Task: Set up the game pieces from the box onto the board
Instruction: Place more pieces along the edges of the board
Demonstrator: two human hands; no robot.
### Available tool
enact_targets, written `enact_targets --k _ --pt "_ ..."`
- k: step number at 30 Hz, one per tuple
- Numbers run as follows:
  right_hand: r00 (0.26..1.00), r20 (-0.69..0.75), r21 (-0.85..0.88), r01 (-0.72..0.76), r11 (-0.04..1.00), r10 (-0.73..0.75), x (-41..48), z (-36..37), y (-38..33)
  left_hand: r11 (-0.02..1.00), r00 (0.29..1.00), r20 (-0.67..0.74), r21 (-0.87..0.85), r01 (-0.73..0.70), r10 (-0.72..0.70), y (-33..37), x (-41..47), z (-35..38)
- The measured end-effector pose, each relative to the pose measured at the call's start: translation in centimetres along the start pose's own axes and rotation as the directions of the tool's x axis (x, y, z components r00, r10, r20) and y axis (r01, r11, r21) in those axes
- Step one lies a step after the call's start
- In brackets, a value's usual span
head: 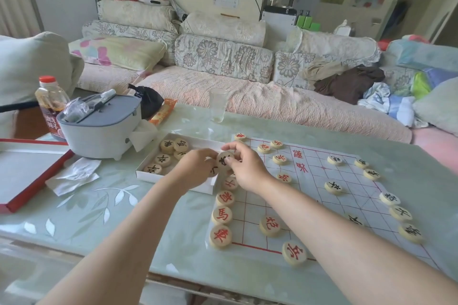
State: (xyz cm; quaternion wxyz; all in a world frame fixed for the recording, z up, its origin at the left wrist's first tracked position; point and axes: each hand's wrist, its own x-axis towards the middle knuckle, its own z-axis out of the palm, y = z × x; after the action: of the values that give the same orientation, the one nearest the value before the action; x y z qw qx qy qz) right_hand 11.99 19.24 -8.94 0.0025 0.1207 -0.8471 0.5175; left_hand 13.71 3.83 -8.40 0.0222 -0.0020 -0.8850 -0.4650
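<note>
1. Left hand (198, 166): held over the right end of the box, fingers curled; the left edge of a round piece is pinched.
2. Right hand (245, 168): met with the left hand above the box's right end; the same piece is pinched between thumb and fingers from the right.
3. Black-marked piece (224, 161): a pale wooden disc with a black character, face up, held between both hands just above the box's right end.
4. Box (203, 141): a shallow white tray, laid on the table just left of the board.
5. Boxed pieces (163, 160): several black-marked discs, lying in the left part of the box.
6. Board (309, 195): a white sheet with a red grid, spread flat on the table.
7. Red pieces (221, 215): lined along the board's left edge, with more set further in.
8. Black pieces (389, 198): placed along the board's right edge and just inside it.
9. Table (124, 205): pale green, leaf-patterned.
10. Grey container (99, 131): stood left of the box.
11. Glass (218, 105): stood upright at the table's far edge.
12. Red-edged lid (24, 173): laid at the far left.
</note>
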Motion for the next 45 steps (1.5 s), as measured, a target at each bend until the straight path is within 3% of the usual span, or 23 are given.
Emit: enact_targets --k 4,9,19,25,27,32,41,45 --pt "0.999 -0.032 0.058 -0.026 0.998 0.028 -2.0 -2.7 0.9 0.949 0.991 0.083 -0.289 0.128 -0.108 2.5 -1.1 2.3" --pt "0.991 -0.102 0.063 -0.084 0.994 0.091 -4.7 -7.0 2.2 0.830 0.972 0.203 -0.516 0.212 -0.122 5.5 -1.6 5.7" --pt "0.991 -0.064 -0.104 -0.121 0.987 0.115 -9.4 -15.0 5.1 0.891 0.940 0.320 -0.383 0.245 -0.120 9.6 -1.7 13.2" --pt "0.991 -0.089 -0.227 -0.119 0.967 0.101 -11.6 -18.7 7.1 0.899 0.911 0.411 -0.382 0.212 -0.040 11.5 -2.5 16.1" --pt "0.984 -0.117 -0.260 -0.159 0.952 0.133 -12.3 -19.9 8.0 0.928 0.883 0.469 -0.335 0.166 0.011 11.7 -2.5 17.0" --pt "0.962 -0.194 -0.306 -0.244 0.920 0.190 -14.5 -23.0 9.8 0.991 0.861 0.494 -0.013 -0.130 0.119 11.7 -3.2 18.7" --pt "0.937 -0.265 -0.401 -0.320 0.858 0.226 -19.1 -27.6 11.2 0.987 0.844 0.521 0.019 -0.158 0.125 12.1 -5.4 21.2" --pt "0.907 -0.293 -0.492 -0.415 0.765 0.304 -21.7 -29.9 11.8 0.984 0.824 0.554 0.049 -0.172 0.116 12.3 -6.2 21.9"
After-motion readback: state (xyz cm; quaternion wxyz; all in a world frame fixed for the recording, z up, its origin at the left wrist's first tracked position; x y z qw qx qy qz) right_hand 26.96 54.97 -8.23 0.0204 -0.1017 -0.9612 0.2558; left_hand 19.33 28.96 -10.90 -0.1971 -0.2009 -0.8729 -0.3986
